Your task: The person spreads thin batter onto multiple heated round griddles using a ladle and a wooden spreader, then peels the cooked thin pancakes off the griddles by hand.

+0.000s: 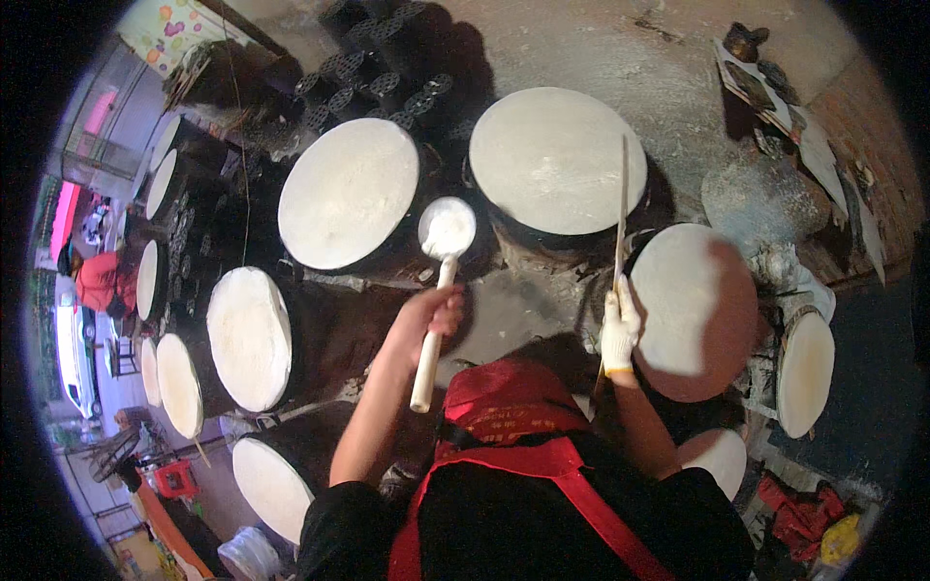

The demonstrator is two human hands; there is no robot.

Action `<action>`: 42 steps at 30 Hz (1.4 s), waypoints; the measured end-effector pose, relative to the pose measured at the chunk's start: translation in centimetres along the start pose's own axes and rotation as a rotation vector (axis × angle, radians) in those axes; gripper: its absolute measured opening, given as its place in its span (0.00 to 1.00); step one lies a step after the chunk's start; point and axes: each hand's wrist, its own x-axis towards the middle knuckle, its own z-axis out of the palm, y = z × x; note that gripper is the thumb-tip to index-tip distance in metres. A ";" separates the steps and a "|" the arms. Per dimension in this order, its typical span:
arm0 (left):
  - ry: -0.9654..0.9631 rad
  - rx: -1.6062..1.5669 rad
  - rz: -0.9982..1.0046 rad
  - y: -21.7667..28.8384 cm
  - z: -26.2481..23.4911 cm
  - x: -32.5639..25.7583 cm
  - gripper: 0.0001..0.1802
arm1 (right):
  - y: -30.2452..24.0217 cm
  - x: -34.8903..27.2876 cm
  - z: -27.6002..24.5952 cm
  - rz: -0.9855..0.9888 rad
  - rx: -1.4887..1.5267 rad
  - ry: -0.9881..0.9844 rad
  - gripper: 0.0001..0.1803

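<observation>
My left hand (428,320), bare, is closed round the pale handle of a ladle (448,229); white stuff like batter or flour lies in its round bowl. My right hand (620,329), in a white knit glove, grips a long thin flat stick (623,203) that points away from me, its far end over a large round white-topped griddle (557,160). Beside that hand is another round white-topped griddle (693,300), partly in shadow. A third round white top (349,194) lies beyond the ladle. Whether the white tops are batter or bare surface, I cannot tell.
More round white tops (249,339) stand at the left, and one (806,374) at the far right. Holed black coal briquettes (378,87) are stacked at the back. A person in red (100,281) is far left. A red apron (509,407) covers my front.
</observation>
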 end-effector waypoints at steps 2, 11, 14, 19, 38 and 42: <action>0.055 -0.147 -0.015 -1.2 -4.9 -2.5 0.08 | -0.6 -3.5 1.3 -0.048 -0.127 -0.218 0.22; 0.394 -0.674 0.321 -10.9 -21.9 -10.7 0.09 | -10.7 -7.4 19.2 -0.469 -0.119 -0.887 0.19; 0.494 -0.787 0.568 -12.9 -25.5 -15.2 0.07 | -14.6 -11.7 28.8 -0.605 -0.321 -1.197 0.11; 0.623 -1.008 0.888 -14.9 -24.2 -19.8 0.06 | -17.9 -17.6 40.1 -1.207 -0.387 -1.489 0.10; 0.630 -1.599 1.419 -11.6 -22.3 -30.9 0.10 | -29.5 -21.0 80.6 -0.983 -0.637 -1.619 0.24; 0.659 -1.579 1.427 -8.9 -22.9 -32.6 0.10 | -28.6 -21.8 81.9 -1.162 -0.512 -1.662 0.21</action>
